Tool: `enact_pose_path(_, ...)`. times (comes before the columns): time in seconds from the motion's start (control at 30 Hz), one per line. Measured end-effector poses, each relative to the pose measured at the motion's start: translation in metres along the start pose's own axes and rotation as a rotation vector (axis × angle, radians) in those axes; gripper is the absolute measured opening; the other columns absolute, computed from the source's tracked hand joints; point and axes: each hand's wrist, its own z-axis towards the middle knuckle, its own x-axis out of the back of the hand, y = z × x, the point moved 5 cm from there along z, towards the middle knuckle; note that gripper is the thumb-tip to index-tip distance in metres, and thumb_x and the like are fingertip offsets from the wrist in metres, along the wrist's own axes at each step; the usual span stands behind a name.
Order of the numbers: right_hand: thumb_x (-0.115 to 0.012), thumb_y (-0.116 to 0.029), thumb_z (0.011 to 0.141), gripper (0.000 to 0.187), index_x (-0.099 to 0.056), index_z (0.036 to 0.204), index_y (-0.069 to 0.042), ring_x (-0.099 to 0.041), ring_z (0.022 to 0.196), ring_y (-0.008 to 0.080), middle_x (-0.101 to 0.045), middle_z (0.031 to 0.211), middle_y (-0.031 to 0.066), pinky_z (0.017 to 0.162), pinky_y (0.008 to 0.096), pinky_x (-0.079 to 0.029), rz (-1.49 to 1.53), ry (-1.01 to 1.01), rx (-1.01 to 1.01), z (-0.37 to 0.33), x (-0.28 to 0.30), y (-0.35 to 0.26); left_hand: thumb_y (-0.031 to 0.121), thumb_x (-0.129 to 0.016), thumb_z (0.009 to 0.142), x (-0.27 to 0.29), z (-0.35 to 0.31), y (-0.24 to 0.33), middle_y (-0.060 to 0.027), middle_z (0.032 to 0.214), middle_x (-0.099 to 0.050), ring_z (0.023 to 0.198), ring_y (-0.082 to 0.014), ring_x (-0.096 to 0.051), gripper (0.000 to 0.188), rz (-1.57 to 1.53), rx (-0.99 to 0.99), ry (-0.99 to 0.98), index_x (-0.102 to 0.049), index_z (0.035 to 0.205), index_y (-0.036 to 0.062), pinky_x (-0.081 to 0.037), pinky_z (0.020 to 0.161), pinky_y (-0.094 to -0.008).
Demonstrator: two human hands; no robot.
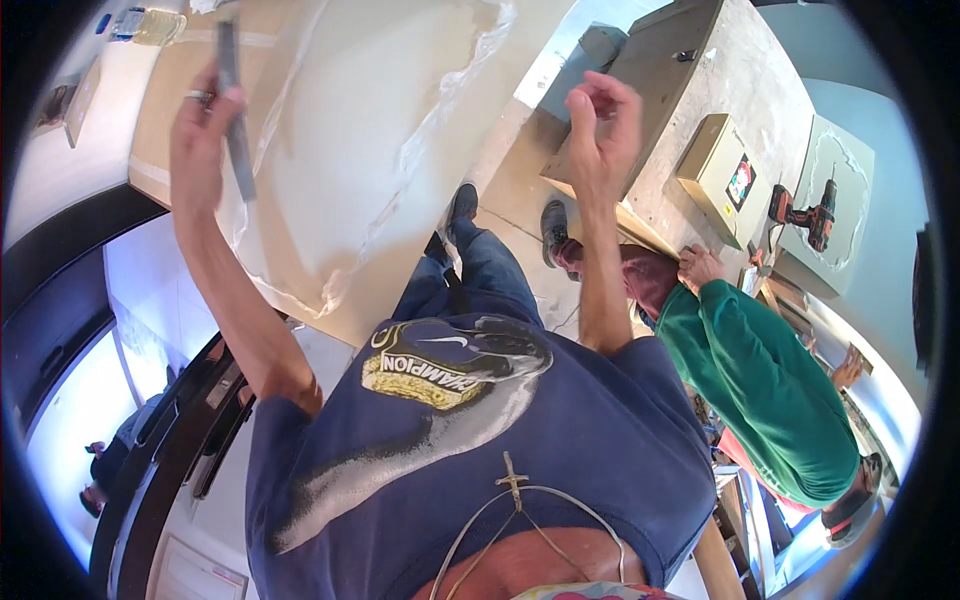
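Note:
My left hand (203, 130) is closed round a long, flat grey metal strip (238, 125) that looks like a scraper or spreading blade. Held upright, the strip stands over the left part of a large tan board (340, 140). Whitish streaks of a paste-like material (430, 125) run along the board. To the right, my right hand (606, 130) is raised past the board's edge, in front of a wooden bench. Its fingers are loosely curled and the thumb stands apart; nothing shows in it, though motion blurs it slightly.
On the wooden bench (735, 75) lie a cardboard box (722, 180) and an orange-black cordless drill (806, 215), beside a pale panel (838, 170) with a white outline. A co-worker in a green sweater (760, 380) leans there at right. A clear bottle (158, 27) lies at far left.

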Motion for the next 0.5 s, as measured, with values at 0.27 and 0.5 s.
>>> enact_pose_path(0.27,-0.077,-0.022,0.089,0.070,-0.046,0.151,-0.017,-0.065,0.105,0.0341,-0.070,0.111,0.0145,0.091,0.0480,-0.053,-0.423,-0.847,0.382,-0.058,-0.013,-0.136,0.000,-0.064,0.088,-0.131,-0.145,0.066,-0.0107,0.117,-0.064,0.108,-0.0309,-0.064,0.041,0.569,-0.663,-0.710,-0.068,0.127,0.0119,-0.050,0.093,-0.0399)
enact_pose_path(0.5,-0.058,-0.023,0.103,0.053,-0.044,0.153,-0.017,-0.067,0.107,0.0416,-0.070,0.110,0.0243,0.088,0.0499,-0.052,-0.284,-0.932,-0.377,-0.138,0.040,-0.046,0.011,-0.071,0.090,-0.158,-0.132,0.088,-0.0089,0.118,-0.066,0.107,-0.0291,-0.065,0.029,0.478,-1.026,-0.640,-0.071,0.119,0.0128,-0.049,0.094,-0.0366)
